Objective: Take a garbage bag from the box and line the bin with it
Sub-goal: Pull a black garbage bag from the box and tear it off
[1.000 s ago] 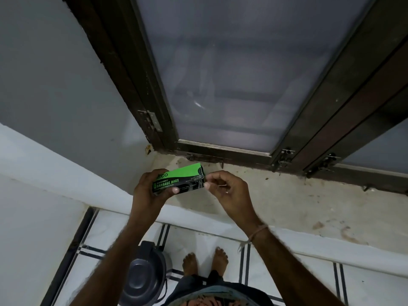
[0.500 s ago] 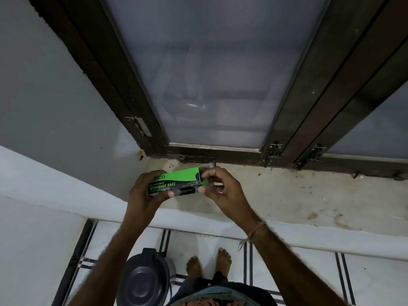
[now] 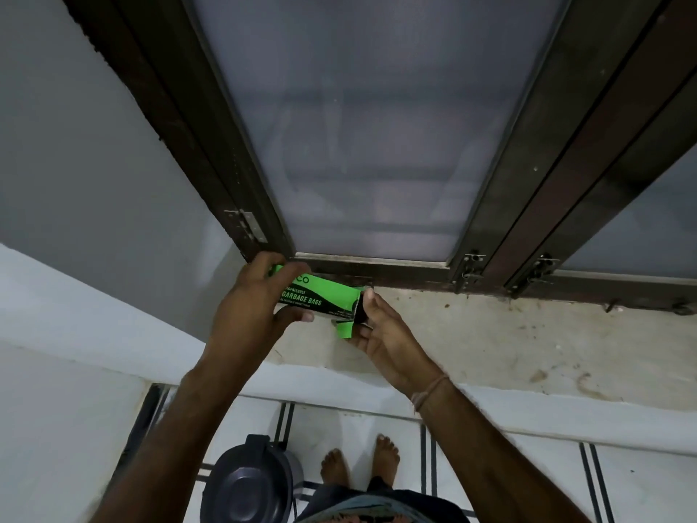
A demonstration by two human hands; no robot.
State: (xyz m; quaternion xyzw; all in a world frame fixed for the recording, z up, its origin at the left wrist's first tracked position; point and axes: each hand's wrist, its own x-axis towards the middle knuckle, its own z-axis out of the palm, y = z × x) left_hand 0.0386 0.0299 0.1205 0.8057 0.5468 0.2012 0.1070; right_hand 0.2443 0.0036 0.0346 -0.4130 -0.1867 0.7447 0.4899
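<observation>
A green and black box of garbage bags (image 3: 324,298) is held level over the window ledge. My left hand (image 3: 252,309) grips its left half from above and below. The box's right end is open, with a green flap (image 3: 342,329) hanging down. A black roll of bags (image 3: 360,309) shows in that opening, and the fingers of my right hand (image 3: 381,334) pinch it. The dark grey bin (image 3: 251,485) stands on the floor at my feet, bottom left, with its lid closed.
A stained concrete ledge (image 3: 509,345) runs under a dark-framed window (image 3: 377,126) with latches. A white wall (image 3: 56,371) closes the left side. My bare feet (image 3: 360,466) stand on white tiles with black lines, right of the bin.
The box's right end has been opened and its flap hangs down. My right hand has moved under the end and pinches the black roll. My view has shifted closer.
</observation>
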